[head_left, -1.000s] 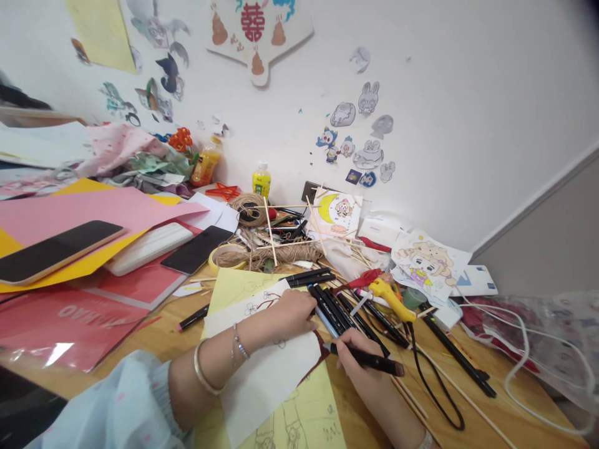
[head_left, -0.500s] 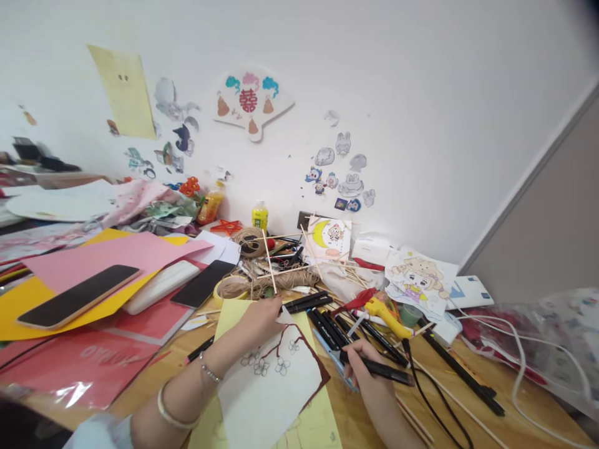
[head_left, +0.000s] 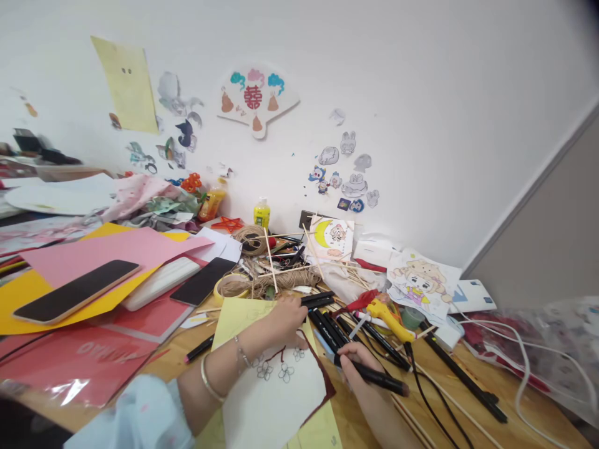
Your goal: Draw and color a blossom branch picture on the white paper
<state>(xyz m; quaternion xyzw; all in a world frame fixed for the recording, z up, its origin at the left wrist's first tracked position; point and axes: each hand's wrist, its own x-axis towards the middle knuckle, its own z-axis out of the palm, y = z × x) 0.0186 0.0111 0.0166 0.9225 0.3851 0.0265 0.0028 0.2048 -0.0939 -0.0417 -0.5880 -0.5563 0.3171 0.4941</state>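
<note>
A white sheet [head_left: 262, 411] with a brown branch, outlined blossoms and a brown right edge lies on a yellow paper [head_left: 322, 430]. My left hand [head_left: 286, 319] is over the sheet's upper part with its fingers curled together. Whatever those fingers pinch, if anything, is hidden. In my right hand [head_left: 358, 371], to the right of the sheet, is a black marker [head_left: 381, 379] with a brown end, held between thumb and fingers. Several black markers [head_left: 327, 330] lie just beyond, close to my left fingertips.
A yellow glue gun [head_left: 390, 318] with a black cable lies to the right, by thin wooden sticks [head_left: 449, 393]. Twine [head_left: 290, 277] and a tape roll [head_left: 229, 287] sit behind the sheet. Phones [head_left: 77, 290] and coloured papers [head_left: 116, 246] cover the left side.
My left hand has moved right over the sheet, toward the black markers, and now covers part of the drawn branch. My right hand keeps the marker, shifted slightly. The view has shifted a little.
</note>
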